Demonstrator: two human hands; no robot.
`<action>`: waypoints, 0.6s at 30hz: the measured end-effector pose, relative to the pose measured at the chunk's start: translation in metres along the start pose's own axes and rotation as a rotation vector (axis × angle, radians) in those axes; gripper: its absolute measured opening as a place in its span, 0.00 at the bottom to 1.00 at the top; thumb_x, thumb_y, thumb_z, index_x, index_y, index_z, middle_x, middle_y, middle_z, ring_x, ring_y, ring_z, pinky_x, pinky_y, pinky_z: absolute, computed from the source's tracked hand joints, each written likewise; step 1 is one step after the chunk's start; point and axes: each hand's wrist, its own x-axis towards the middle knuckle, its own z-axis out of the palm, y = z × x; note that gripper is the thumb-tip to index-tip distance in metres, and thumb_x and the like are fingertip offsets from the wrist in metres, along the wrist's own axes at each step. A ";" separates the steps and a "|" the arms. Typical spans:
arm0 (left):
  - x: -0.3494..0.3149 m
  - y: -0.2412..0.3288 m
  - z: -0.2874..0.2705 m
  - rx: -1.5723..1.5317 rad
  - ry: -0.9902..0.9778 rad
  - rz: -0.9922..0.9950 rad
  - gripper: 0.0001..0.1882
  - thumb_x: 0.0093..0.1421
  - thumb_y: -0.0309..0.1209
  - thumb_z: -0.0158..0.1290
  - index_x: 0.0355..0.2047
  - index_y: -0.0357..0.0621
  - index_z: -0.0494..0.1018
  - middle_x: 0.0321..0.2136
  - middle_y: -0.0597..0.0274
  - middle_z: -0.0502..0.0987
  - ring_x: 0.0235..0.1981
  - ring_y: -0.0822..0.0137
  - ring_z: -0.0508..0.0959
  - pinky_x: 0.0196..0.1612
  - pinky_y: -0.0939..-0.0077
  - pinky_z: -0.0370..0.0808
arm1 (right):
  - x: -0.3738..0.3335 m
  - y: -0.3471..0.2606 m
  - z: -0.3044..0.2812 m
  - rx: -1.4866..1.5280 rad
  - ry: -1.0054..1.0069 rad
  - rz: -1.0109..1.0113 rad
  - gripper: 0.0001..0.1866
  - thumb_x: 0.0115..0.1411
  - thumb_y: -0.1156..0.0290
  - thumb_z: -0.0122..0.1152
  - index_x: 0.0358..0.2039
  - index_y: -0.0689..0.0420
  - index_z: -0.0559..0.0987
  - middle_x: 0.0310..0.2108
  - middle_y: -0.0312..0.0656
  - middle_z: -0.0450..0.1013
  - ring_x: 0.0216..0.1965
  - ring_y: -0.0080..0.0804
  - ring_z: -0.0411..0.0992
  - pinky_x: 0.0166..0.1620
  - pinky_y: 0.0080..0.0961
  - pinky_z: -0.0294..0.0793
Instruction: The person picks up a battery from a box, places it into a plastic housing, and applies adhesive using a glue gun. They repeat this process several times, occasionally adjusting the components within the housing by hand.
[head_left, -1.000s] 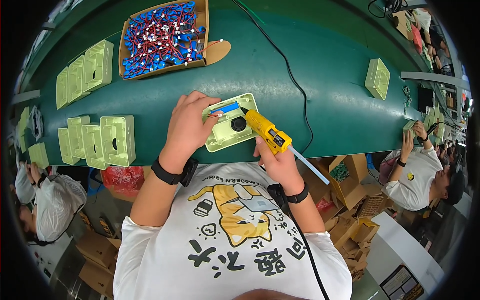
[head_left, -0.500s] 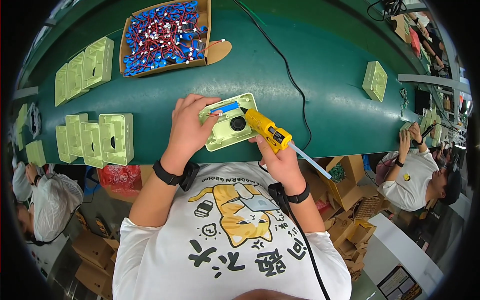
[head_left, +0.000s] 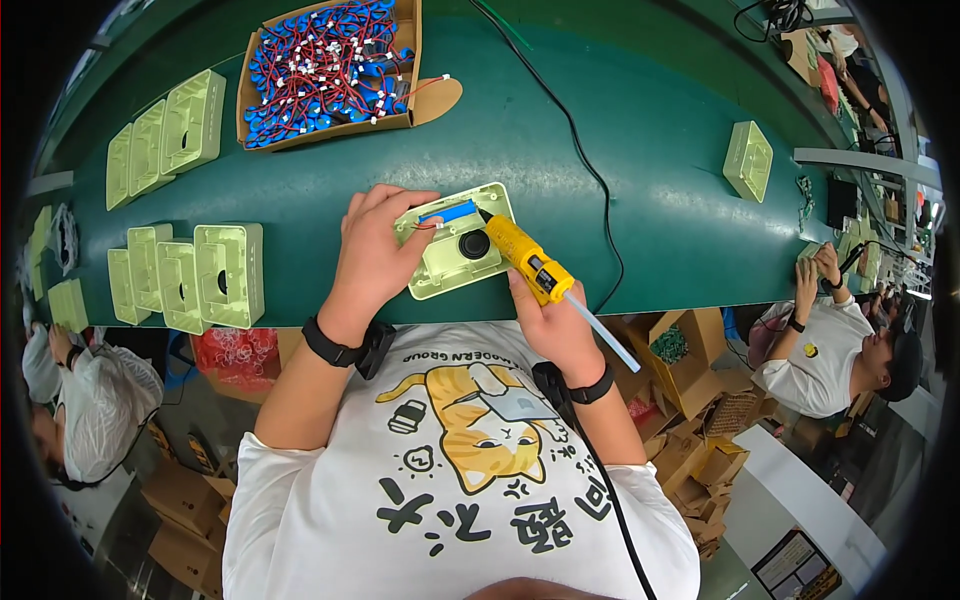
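A pale green plastic housing (head_left: 440, 272) lies tilted on the bench in front of me, its inside facing up. Along its far side sits a blue cylindrical battery (head_left: 450, 213), and a round black speaker (head_left: 474, 245) is fitted near its middle. My left hand (head_left: 380, 240) grips the housing's left end, fingers by the battery and its thin wires. Closed round the handle of a yellow hot glue gun (head_left: 524, 254), my right hand (head_left: 554, 322) keeps the nozzle at the battery's right end. A translucent glue stick (head_left: 610, 334) juts from the gun's back.
A cardboard box (head_left: 428, 60) of blue batteries with red wires stands at the back. More green housings (head_left: 228, 270) stand at left, and another housing (head_left: 748, 162) at right. A black cable (head_left: 572, 120) crosses the bench. Co-workers sit on both sides; cartons (head_left: 690, 370) are below the right edge.
The glue gun's rear end has swung slightly left and nearer to me, with my right hand. Its nozzle stays by the battery's right end. My left hand keeps its hold on the housing.
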 end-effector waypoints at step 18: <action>-0.035 -0.014 0.006 -0.062 0.304 0.235 0.10 0.61 0.21 0.68 0.44 0.41 0.89 0.55 0.55 0.87 0.50 0.53 0.87 0.52 0.63 0.85 | 0.022 -0.050 0.004 0.008 -0.235 0.069 0.11 0.76 0.68 0.67 0.45 0.65 0.87 0.32 0.48 0.85 0.30 0.45 0.83 0.36 0.38 0.80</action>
